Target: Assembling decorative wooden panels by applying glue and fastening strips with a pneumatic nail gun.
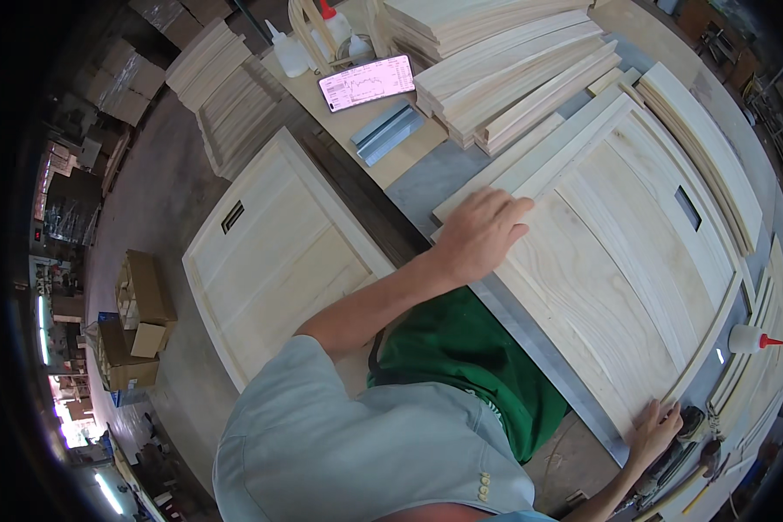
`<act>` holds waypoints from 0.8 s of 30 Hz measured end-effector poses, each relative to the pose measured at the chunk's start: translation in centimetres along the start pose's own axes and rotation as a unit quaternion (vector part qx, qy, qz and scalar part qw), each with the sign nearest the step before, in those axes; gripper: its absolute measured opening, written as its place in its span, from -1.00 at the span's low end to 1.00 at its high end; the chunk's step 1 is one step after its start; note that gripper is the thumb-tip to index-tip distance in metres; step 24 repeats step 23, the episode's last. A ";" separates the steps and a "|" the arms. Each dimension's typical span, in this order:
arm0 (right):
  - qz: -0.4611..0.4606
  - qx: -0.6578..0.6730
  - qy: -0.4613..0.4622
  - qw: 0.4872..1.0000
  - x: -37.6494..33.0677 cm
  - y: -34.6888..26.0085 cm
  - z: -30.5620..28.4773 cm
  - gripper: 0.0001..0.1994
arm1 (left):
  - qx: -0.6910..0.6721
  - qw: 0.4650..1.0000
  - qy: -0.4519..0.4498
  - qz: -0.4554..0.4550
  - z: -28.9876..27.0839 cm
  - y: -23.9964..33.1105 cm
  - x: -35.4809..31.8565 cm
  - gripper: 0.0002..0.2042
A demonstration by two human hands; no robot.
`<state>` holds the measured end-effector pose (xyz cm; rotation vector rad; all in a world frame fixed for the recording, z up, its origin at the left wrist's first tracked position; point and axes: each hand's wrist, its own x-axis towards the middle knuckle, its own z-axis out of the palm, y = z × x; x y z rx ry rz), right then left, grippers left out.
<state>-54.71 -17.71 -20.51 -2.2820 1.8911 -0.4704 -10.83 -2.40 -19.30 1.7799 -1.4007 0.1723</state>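
Observation:
A pale wooden panel [583, 261] with raised border strips and a dark rectangular slot lies on the grey-topped workbench [544, 335] in front of me. At its left near corner, my left hand [483, 233] is closed over the border, fingers bent and knuckles up; its thumb is partly hidden. My right hand [657, 432] grips the right near corner, its fingertips hooked over the border strip. Under the left hand's side, a loose-looking wooden strip [513, 165] runs along the panel's left edge.
A similar slotted panel [287, 261] stands at my left. Stacked boards [505, 78], a lit phone [367, 83], metal profiles [387, 135] and white glue bottles [289, 52] occupy the far side. Another glue bottle [746, 339] and tools [683, 452] lie right. Cardboard boxes [139, 313] sit on the floor.

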 end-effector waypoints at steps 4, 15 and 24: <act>-0.011 -0.093 0.007 0.996 1.1 -0.3 0.0 -0.49 | 0.072 0.996 -0.039 -0.022 -0.7 -0.4 0.1 -0.67; 0.090 0.098 -0.050 0.990 2.5 0.3 -2.5 -0.52 | 0.004 0.982 -0.106 -0.155 -0.8 -1.4 2.1 -0.53; 0.088 0.364 -0.101 0.922 1.9 1.2 -2.1 -0.50 | -0.079 0.925 -0.215 -0.303 -1.1 -1.0 4.0 -0.43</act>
